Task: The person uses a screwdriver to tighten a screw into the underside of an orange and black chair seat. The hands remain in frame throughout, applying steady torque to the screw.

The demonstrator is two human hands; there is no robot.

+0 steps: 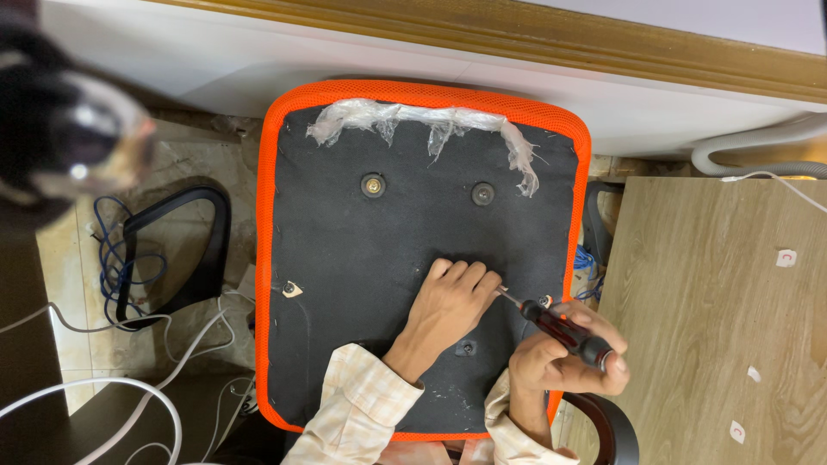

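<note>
Item: an upturned chair seat [362, 258], underside faced in black fabric and edged all round with orange mesh, was recorded at the centre of the view, set over a tiled floor [185, 168] and just below a white wall base topped by a wooden ledge [603, 43]. A torn strip of clear plastic film [431, 120] was noted along its far edge. Two round bolt fittings [373, 184] were seen side by side in the upper half of the black face, well apart from both hands.

To the right, a wood-grain panel [715, 319] was logged, with a grey corrugated hose [758, 146] above it. To the left, a black curved chair armrest [172, 250] lay on the floor among white and blue cables [112, 258].

The left hand [448, 306] was found laid flat on the black fabric, fingers together and extended, pressed down near the seat's right edge. The right hand [560, 353] was closed in a grip around a screwdriver [560, 325] with a black and red handle, held at the seat's right border. The shaft was angled up and to the left, and its tip was placed just beside the left hand's fingertips [491, 280], near a small fitting on the orange rim. Both wrists were covered by pale checked sleeves [362, 413].
</note>
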